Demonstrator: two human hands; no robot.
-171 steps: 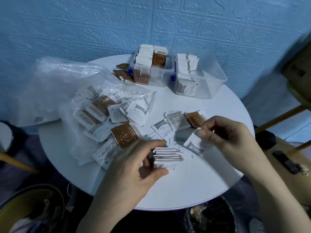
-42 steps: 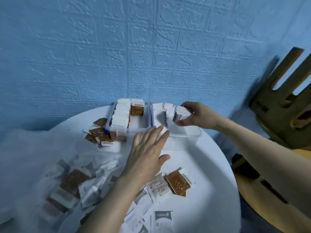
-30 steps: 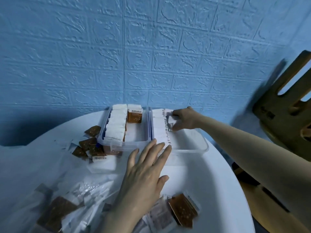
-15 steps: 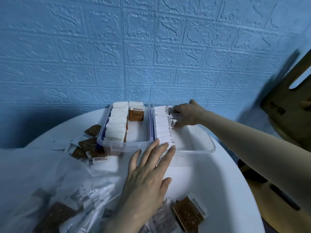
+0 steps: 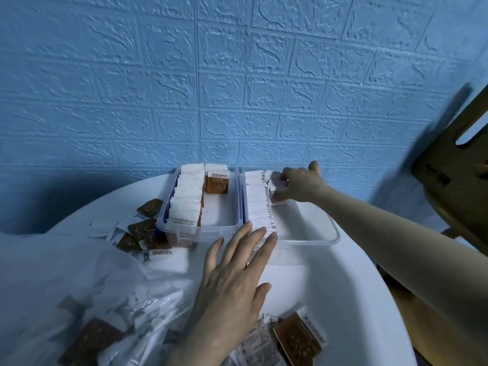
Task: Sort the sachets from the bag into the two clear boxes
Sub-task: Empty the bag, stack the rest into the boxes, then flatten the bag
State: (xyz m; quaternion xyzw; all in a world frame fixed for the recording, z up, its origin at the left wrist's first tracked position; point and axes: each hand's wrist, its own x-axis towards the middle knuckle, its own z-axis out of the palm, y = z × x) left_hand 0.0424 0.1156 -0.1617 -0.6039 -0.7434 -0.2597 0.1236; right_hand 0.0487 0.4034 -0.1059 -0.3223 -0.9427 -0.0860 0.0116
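Since half a second ago, right hand point(image 5: 297, 184) shifted slightly toward the far end of the right box point(image 5: 311, 241), fingers curled around a small batch of white sachets point(image 5: 277, 192) at the back of the row. Left hand point(image 5: 232, 276) barely moved: fingers straight, flat, tips touching the near end of the same white row point(image 5: 260, 204), grasping nothing.

Blue textured wall point(image 5: 237, 88) behind. Round white table point(image 5: 343, 299) carries everything. Clear plastic bag point(image 5: 66, 286) at lower left, brown and white sachets inside, blurred. Wooden chair point(image 5: 454, 167) at right edge. Left box point(image 5: 200, 231) touches the right box; holds a white row plus one upright brown sachet point(image 5: 217, 182). Loose brown sachets point(image 5: 142, 231) lie left of the boxes. More sachets point(image 5: 298, 339) lie on the table near the left wrist, one of them brown.
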